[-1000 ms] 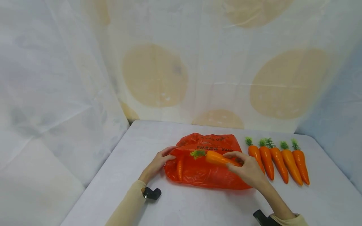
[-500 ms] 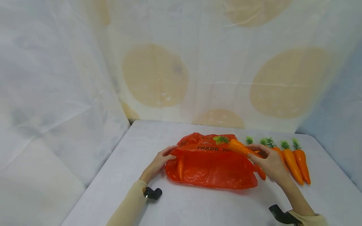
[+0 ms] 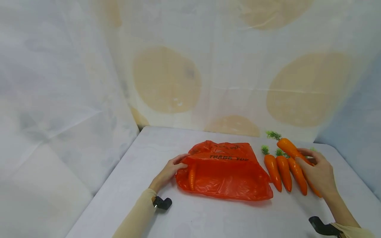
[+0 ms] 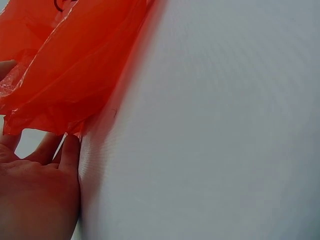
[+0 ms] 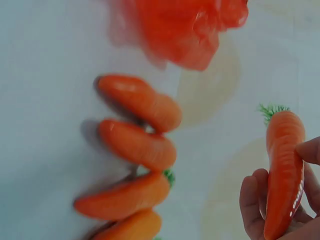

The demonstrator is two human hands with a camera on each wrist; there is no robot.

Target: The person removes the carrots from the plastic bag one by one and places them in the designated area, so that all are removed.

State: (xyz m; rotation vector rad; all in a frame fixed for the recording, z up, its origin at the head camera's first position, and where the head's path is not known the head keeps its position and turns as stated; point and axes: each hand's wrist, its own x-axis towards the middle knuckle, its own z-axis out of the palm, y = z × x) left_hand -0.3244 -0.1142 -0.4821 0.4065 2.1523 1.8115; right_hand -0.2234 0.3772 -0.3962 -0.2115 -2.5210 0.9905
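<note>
A red plastic bag (image 3: 229, 181) with black "THANK YOU" lettering lies on the table, one orange carrot (image 3: 192, 177) showing at its left side. My left hand (image 3: 166, 172) grips the bag's left edge between thumb and fingers; in the left wrist view, fingers of this hand (image 4: 37, 195) sit beneath the red plastic. Well to the right, my right hand (image 3: 319, 172) holds a carrot (image 3: 288, 147) by its lower part, its green top pointing up and left. In the right wrist view this held carrot (image 5: 285, 160) stands apart from the row of others.
Several carrots, such as the leftmost one (image 3: 272, 172), lie side by side right of the bag, tops toward the back. My right hand covers part of this row. White sheeting with tan circles (image 3: 168, 79) rises behind the white table (image 3: 208, 218).
My right hand has carried its carrot from over the bag rightward to above the row. The left hand keeps its grip on the bag's edge.
</note>
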